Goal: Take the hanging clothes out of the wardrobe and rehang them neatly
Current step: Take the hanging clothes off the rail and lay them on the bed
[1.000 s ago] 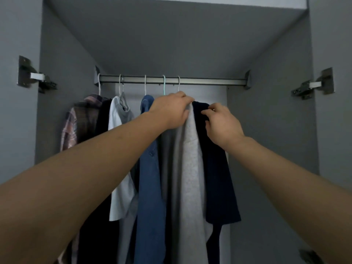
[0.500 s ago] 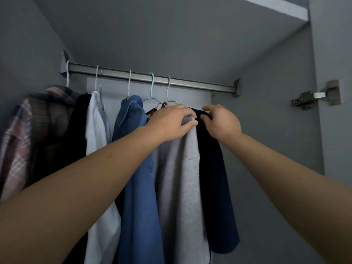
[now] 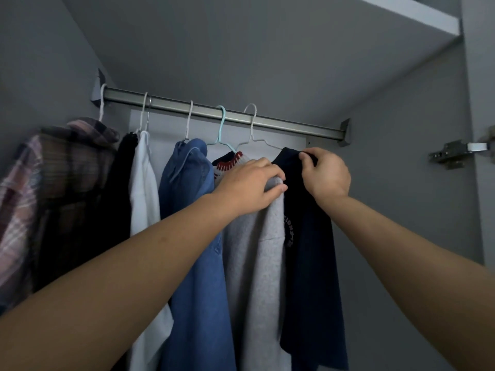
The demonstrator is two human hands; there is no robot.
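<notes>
Several garments hang from a metal rail [image 3: 294, 127] inside a grey wardrobe. From the left: a plaid shirt [image 3: 53, 188], a black garment [image 3: 117, 188], a white one [image 3: 143, 194], a blue denim shirt [image 3: 198, 263], a grey sweater [image 3: 257, 263] on a mint hanger [image 3: 221, 124], and a navy garment [image 3: 313, 277] on a white wire hanger [image 3: 251, 124]. My left hand [image 3: 249, 187] grips the grey sweater's shoulder. My right hand [image 3: 325, 174] pinches the navy garment's shoulder at the hanger's end.
The wardrobe's right wall [image 3: 401, 183] stands beyond the rail's end bracket [image 3: 345, 131], with a bare stretch of rail beside the navy garment. A door hinge [image 3: 455, 153] sticks out at the right. The top panel [image 3: 241, 49] lies close above the rail.
The view has moved closer and tilted up. My right hand has risen onto the navy garment's shoulder tip. The grey sweater's red-and-white collar now shows behind my left hand.
</notes>
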